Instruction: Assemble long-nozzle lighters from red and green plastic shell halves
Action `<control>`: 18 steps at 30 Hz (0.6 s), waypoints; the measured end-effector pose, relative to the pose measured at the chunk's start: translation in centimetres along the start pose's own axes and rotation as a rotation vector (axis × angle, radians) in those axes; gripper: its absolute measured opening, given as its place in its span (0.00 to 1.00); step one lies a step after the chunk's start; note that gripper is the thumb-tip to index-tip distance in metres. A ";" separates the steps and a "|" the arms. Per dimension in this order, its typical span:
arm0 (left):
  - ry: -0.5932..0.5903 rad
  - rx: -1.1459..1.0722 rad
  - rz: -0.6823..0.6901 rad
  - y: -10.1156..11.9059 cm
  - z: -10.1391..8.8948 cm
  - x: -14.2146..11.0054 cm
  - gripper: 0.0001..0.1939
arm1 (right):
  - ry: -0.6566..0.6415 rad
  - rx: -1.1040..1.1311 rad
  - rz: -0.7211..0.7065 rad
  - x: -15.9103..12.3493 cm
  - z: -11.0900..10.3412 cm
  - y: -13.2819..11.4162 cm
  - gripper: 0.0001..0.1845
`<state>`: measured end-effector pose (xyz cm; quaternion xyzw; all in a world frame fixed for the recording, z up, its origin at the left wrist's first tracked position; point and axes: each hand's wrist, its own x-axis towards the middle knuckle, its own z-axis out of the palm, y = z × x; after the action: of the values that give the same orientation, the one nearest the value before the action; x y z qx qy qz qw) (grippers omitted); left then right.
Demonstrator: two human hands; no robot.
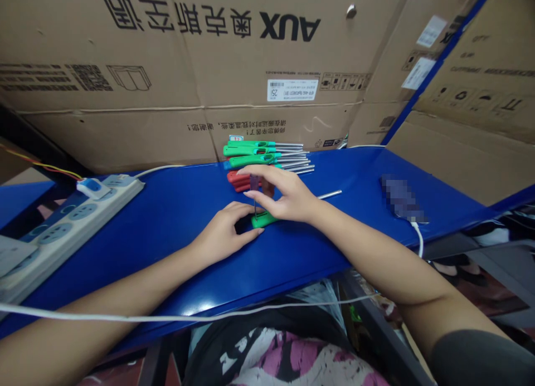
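A green long-neck lighter (271, 218) lies flat on the blue table, its metal tube pointing right. My left hand (228, 230) grips its handle end between thumb and fingers. Above it, my right hand (288, 194) is closed around a small screwdriver (254, 186) with a dark purple handle. The screwdriver stands upright, its thin shaft reaching down to the green handle; the exact contact at the tip is too small to make out. Just behind my hands rests a pile of green lighters (251, 147) and red lighters (238, 180), their tubes also pointing right.
A white power strip (83, 219) with a plug (94, 188) lies on the left. On the right is a blurred dark phone-like device (402, 199) with a white cable. Cardboard walls (167, 91) stand behind the blue table (188, 291). Another white cable (200, 318) crosses in front.
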<state>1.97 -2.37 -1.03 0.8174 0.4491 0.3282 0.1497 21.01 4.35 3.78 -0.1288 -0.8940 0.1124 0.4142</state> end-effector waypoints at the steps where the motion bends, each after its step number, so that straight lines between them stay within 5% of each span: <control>1: 0.002 -0.002 0.000 -0.1 0.0 0.0 0.14 | 0.006 -0.013 0.004 0.0 0.0 0.0 0.18; 10: -0.013 0.000 0.017 -0.1 -0.1 -0.1 0.15 | -0.019 0.125 0.009 0.0 0.2 0.0 0.23; 18: -0.015 0.015 0.013 0.1 -0.1 0.0 0.16 | 0.080 -0.076 0.012 0.1 -0.4 0.2 0.21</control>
<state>1.97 -2.40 -0.95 0.8237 0.4452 0.3199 0.1449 21.27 4.61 4.03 -0.1540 -0.8796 0.0756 0.4437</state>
